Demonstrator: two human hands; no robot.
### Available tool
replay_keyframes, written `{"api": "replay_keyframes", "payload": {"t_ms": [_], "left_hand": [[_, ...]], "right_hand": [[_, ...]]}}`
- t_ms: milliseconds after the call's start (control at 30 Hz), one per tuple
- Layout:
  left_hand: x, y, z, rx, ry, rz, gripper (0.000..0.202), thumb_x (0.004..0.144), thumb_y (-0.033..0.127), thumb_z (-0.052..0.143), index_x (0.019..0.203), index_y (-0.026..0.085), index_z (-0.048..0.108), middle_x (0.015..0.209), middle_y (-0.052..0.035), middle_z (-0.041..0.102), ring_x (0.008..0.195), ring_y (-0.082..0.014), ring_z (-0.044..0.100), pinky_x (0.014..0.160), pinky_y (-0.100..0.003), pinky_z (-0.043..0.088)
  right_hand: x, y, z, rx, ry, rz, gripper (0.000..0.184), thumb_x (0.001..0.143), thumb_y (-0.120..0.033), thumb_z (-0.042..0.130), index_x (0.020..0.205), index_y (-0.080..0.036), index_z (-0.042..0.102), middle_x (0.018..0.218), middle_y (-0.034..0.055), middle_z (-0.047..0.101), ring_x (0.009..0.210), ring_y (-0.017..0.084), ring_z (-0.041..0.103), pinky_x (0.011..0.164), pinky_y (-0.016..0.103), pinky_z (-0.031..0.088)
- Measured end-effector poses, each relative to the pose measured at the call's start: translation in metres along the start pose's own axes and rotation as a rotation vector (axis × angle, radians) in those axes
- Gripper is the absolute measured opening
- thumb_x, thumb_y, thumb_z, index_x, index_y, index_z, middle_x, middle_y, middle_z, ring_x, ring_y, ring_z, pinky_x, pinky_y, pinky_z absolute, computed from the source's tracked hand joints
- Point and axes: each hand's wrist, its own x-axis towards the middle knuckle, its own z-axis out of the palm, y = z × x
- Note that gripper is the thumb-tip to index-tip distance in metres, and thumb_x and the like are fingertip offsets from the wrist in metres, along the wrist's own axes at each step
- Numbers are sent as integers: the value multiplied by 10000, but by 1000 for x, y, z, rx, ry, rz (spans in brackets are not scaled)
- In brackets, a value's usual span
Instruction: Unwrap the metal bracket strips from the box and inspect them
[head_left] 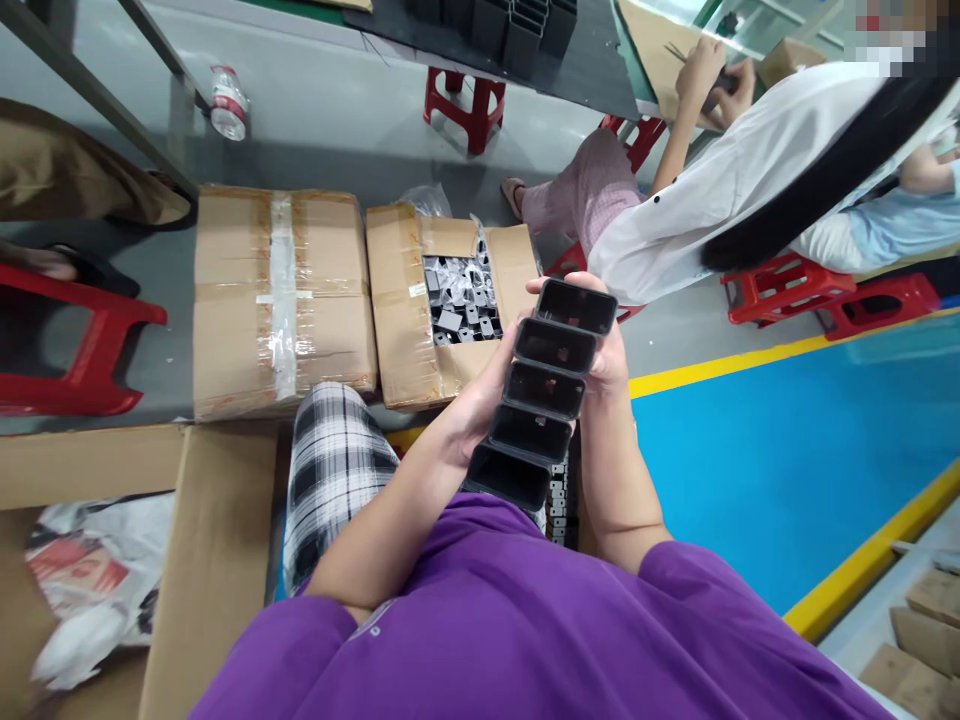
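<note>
**Inspector:** Nearest the camera, a purple shirt (525, 620), with both forearms rising from it. What do the hands hold?

**Assistant:** A row of five black open-topped cases (545, 392), side by side, held in the air over the lap. The left hand (487, 385) cups the row's left side, fingers curled under it. The right hand (609, 345) grips the right side near the far end, fingers wrapped round the edge.

**Inspector:** Directly beyond?

**Assistant:** An open cardboard box (450, 300) on the floor, filled with small grey parts (459, 300). Just beside it, to the left, stands a taped box (281, 300), sealed. A checked trouser leg (334, 470) shows below them.

**Inspector:** Further out?

**Assistant:** Red stools (465, 100), a bottle (227, 100) lying on the grey floor, and a seated person in a white shirt (750, 180) at a table, well apart.
</note>
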Motion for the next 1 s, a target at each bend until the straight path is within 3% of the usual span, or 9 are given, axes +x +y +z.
{"api": "replay_keyframes", "payload": {"t_ms": [100,300,500,700,833,1000], "left_hand": [[0,-1,-1,10,23,7,656,881,716,436,1051,136,691,733,-82,657,607,-186,601,556,-292,486],[4,-4,-8,13,-57,29,652,871,709,472,1132,146,674,821,-100,687,642,-199,630,595,-305,489],[17,-4,-12,-107,38,63,568,896,649,498,1147,164,652,772,-65,676,583,-165,622,533,-260,459],[21,-4,-21,-151,19,109,498,921,591,507,1167,184,654,863,-68,705,719,-221,678,641,-324,526],[19,-4,-23,-118,8,129,490,955,576,442,1202,204,644,907,-69,709,809,-242,692,708,-360,546],[22,-6,-26,57,69,192,550,901,642,499,1196,201,641,875,-77,703,783,-243,688,692,-366,557]], "right_hand": [[-1,0,1,-19,62,-51,977,470,-757,813,1278,-320,482,1443,97,495,1242,338,570,973,515,523],[-2,1,2,-37,84,-39,916,518,-777,779,1252,-325,470,1435,76,497,1204,307,587,953,504,532],[1,3,3,-10,76,-24,908,515,-774,780,1247,-328,483,1426,73,501,1246,322,565,939,516,537],[0,7,-1,-2,66,-28,867,543,-760,779,1249,-321,530,1357,61,569,1292,325,541,929,509,548],[-1,6,-1,-50,128,-55,693,680,-791,648,1166,-298,615,1215,27,655,1204,279,609,897,411,553],[6,-5,-4,-202,176,-141,586,839,-781,465,1031,-254,634,1032,48,648,1089,254,648,781,389,603]]}}
